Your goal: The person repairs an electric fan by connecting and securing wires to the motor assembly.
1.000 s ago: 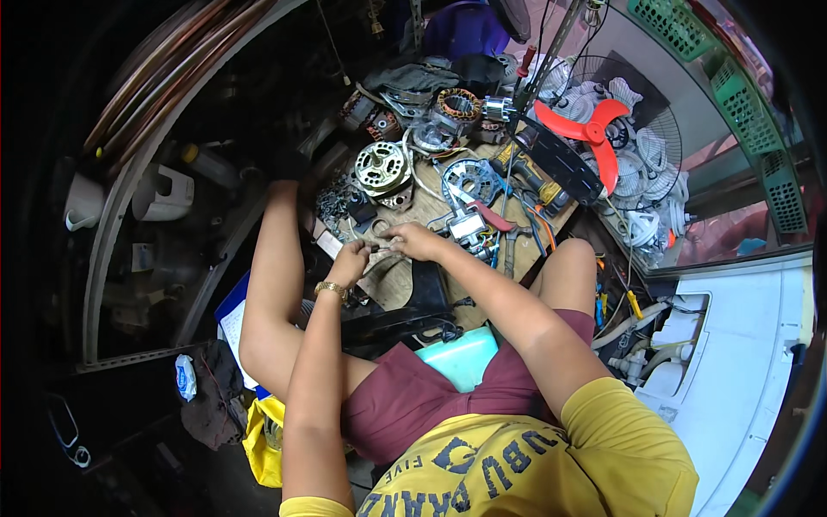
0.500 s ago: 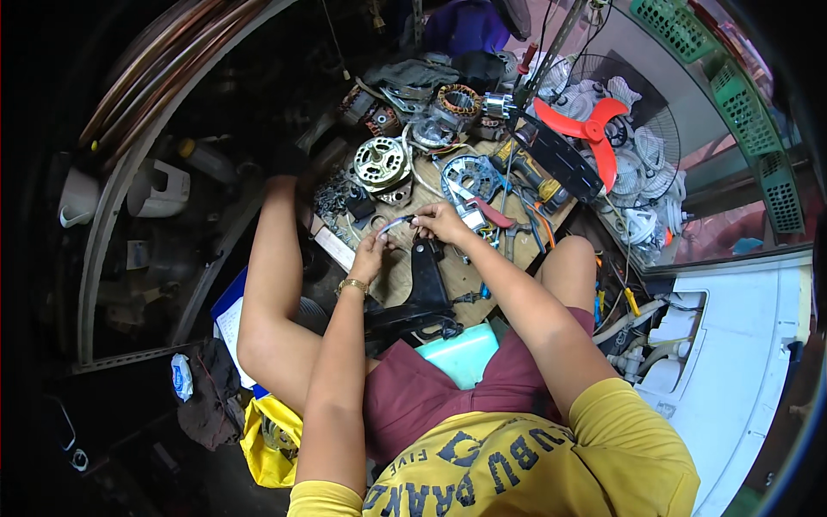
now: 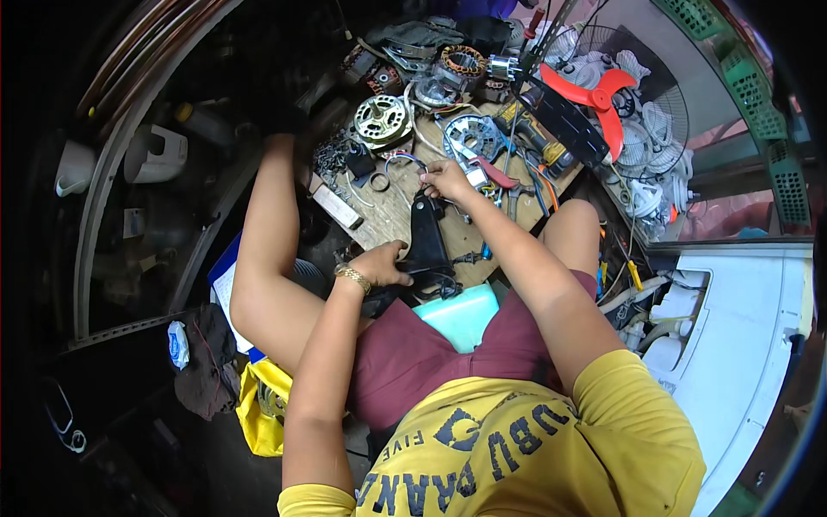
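Observation:
My right hand (image 3: 446, 183) pinches a bundle of thin wires (image 3: 403, 158) by the top end of a black plastic neck piece (image 3: 426, 228). The wires arch leftward over the wooden board. My left hand (image 3: 379, 263) is beside the lower part of this black piece, its thumb and fingers apart with nothing seen between them; whether the fingertips touch the piece, I cannot tell. A small brown ring (image 3: 379, 181) lies on the board left of the wires. To the right of my right hand are red-handled pliers (image 3: 498, 175).
A round metal motor (image 3: 382, 121), a blue motor housing (image 3: 474, 140) and a copper-wound stator (image 3: 463, 62) crowd the far side of the board (image 3: 392, 220). A yellow drill (image 3: 538, 148) and red fan blades (image 3: 599, 96) are at right. A pale block (image 3: 336, 207) lies at left.
My left hand has let go of the wires and moved down toward me, beside the black piece. My right hand stays at the wires. The view has shifted slightly.

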